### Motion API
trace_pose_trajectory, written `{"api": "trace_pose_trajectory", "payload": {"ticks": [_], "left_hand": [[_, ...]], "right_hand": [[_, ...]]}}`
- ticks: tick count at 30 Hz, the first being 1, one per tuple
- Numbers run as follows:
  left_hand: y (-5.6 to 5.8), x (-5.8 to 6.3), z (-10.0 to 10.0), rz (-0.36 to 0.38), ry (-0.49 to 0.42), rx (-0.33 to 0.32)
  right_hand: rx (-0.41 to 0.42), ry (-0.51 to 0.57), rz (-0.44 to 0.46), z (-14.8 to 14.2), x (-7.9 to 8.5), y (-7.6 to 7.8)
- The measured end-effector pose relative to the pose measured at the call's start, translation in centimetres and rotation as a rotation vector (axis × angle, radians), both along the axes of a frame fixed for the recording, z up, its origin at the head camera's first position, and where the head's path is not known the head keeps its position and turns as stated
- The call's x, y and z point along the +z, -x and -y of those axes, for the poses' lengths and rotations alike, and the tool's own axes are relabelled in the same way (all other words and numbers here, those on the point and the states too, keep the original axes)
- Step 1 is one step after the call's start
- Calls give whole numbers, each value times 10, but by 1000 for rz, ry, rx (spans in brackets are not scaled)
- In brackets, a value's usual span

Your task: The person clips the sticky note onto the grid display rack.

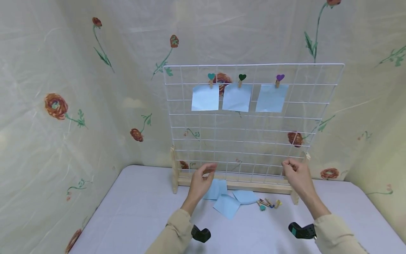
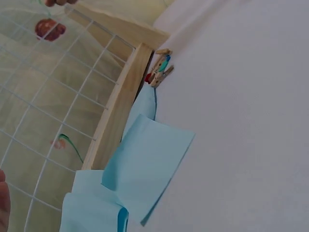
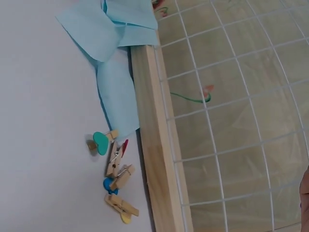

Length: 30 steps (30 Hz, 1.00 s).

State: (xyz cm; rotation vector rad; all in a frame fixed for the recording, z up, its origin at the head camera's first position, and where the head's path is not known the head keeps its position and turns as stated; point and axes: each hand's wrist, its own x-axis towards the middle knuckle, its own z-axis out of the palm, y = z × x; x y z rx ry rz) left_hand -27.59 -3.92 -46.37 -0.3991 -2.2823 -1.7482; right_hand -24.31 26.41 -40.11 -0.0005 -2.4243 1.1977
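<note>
Backdrop: pale cloth [image 1: 127, 63] printed with rust-coloured flowers and green stems hangs behind and beside the table [image 1: 136, 211], whose top is whitish.
Rack: near the table's back edge we see a white wire grid [image 1: 250, 65], upright in a wooden stand [image 1: 247, 186].
Hung sheets: three pale blue sheets hang in a row below the grid's top edge; we count a left one [image 1: 205, 98], a middle one [image 1: 237, 100] and a right one [image 1: 272, 99].
Hearts: teal [image 1: 211, 76], dark green [image 1: 242, 77] and purple [image 1: 280, 77], from left to right, each on the clothespin above its sheet.
Loose sheets: more blue sheets [image 1: 227, 206] lie overlapping on the table, just before the stand's crossbar; we cannot count them surely.
Loose clothespins: a small cluster [image 3: 114, 166] sits beside them, toward the table's right edge, with teal, red, blue and yellow decorations.
Left hand: we find it [image 1: 200, 180] before the grid's lower left, fingers loosely bent, thumb apart from them, nothing seen between.
Right hand: it [image 1: 296, 173] is at the grid's lower right corner, fingers curled; we cannot tell whether they pinch anything.
Wrists: beige sleeves [image 1: 177, 225], each with a black device [image 1: 201, 234] alongside.
</note>
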Motion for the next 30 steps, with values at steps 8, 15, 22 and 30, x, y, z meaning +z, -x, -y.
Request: {"api": "trace_pose_trajectory", "payload": {"ticks": [8,15,22,30], "left_hand": [[0,-17,5,-8,-14,7],[-18,-11,7,34,-36,-19],[-12,-49,6,70,-43,-6],[-23,-71,1,147,-45,33]], "right_hand": [[111,100,33,2,-23,-2],[295,150,137,2,-48,-7],[254,188,240,3,-82,-15],[40,231,333,1,-119,-27]]}}
